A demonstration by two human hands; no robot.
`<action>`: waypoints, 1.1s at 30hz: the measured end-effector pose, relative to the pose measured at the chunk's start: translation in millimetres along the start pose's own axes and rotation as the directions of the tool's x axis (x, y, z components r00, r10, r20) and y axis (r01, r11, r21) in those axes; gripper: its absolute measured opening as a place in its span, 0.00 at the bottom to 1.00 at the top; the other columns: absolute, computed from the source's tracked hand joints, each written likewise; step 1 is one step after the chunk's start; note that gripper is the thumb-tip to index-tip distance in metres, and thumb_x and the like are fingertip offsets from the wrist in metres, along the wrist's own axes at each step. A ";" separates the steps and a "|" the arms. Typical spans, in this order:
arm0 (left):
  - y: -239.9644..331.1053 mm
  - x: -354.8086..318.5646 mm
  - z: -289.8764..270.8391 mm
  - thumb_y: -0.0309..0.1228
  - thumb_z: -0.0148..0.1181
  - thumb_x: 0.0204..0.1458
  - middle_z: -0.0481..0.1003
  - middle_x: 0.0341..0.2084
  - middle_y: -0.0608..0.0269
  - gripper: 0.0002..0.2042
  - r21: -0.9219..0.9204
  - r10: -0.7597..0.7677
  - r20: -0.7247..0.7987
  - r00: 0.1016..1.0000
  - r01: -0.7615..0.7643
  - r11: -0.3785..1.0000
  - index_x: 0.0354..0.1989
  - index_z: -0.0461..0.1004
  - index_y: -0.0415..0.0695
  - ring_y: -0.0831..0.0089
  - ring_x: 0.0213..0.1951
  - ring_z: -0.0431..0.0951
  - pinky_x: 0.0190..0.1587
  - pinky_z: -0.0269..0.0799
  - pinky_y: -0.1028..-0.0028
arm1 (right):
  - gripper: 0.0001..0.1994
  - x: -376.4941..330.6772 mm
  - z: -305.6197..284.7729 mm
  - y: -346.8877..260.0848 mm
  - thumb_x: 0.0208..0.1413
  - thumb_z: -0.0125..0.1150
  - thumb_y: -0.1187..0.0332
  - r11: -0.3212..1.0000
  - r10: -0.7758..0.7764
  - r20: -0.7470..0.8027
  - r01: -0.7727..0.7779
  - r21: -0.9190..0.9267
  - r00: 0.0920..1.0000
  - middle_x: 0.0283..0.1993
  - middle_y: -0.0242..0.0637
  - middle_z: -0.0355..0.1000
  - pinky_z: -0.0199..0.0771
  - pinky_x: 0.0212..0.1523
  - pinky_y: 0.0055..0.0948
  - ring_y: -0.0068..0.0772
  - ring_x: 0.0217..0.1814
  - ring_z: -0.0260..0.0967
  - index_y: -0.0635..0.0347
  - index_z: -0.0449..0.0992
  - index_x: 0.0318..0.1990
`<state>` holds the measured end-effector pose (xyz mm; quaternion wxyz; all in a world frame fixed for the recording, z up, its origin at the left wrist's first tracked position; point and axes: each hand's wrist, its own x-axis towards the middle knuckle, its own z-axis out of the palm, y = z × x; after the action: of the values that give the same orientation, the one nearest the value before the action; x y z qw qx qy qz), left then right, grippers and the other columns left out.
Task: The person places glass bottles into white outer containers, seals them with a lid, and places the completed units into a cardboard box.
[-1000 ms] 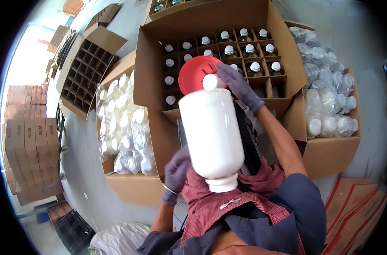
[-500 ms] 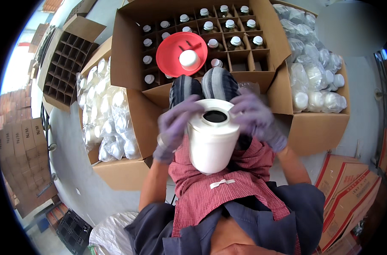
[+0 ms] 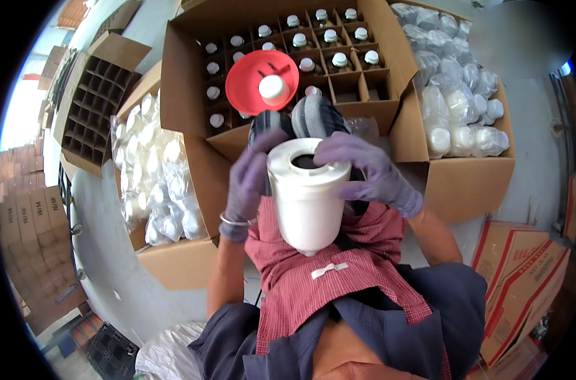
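In the middle of the frame, the white container [image 3: 308,218] was above the red checked apron [image 3: 332,285], its dark opening facing up. The right hand [image 3: 375,168] held it by the upper edge, fingers bent across the top and thumb against the side. The left hand [image 3: 249,177] was beside it on the left (motion blurred its fingers, so whether they touched I could not tell). A one-sided grip on so smooth a wall could have let it slip or tip. Upper centre, the red dish [image 3: 240,95] carried a white cap [image 3: 273,88]; a bump from the nearby knees [image 3: 310,117] could have spilled it
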<state>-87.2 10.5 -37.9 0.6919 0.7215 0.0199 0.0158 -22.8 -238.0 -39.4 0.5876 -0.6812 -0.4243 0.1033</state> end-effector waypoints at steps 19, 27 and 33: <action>-14.9 122.6 -2.8 0.52 0.60 0.50 0.57 0.65 0.48 0.40 -0.064 -0.012 0.338 0.941 0.035 0.997 0.68 0.54 0.43 0.57 0.66 0.58 0.63 0.61 0.59 | 0.34 107.9 -27.0 46.4 0.61 0.56 0.56 0.949 0.123 -0.518 0.051 0.310 0.846 0.67 0.49 0.54 0.58 0.65 0.34 0.39 0.67 0.56 0.71 0.52 0.65; -15.1 148.5 22.4 0.69 0.34 0.54 0.63 0.60 0.56 0.42 -0.497 -0.189 0.409 0.893 0.392 0.774 0.67 0.53 0.47 0.58 0.57 0.70 0.55 0.73 0.57 | 0.39 117.5 -27.6 98.8 0.41 0.68 0.77 0.860 -0.275 -0.260 0.116 -0.496 0.926 0.68 0.48 0.51 0.55 0.67 0.44 0.55 0.71 0.49 0.56 0.58 0.65; -40.1 168.5 39.8 0.49 0.64 0.46 0.54 0.64 0.46 0.36 0.511 0.591 0.288 0.753 -0.643 0.570 0.63 0.63 0.46 0.38 0.62 0.55 0.63 0.57 0.53 | 0.24 108.1 -29.4 136.0 0.59 0.56 0.62 0.988 -0.137 -0.427 0.089 -0.130 0.894 0.61 0.46 0.63 0.70 0.57 0.34 0.40 0.60 0.67 0.63 0.63 0.60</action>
<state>82.8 -18.9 -80.4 0.3872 0.8576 -0.2586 0.2186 125.0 -176.5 -113.0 0.6353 -0.6915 -0.3263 -0.1084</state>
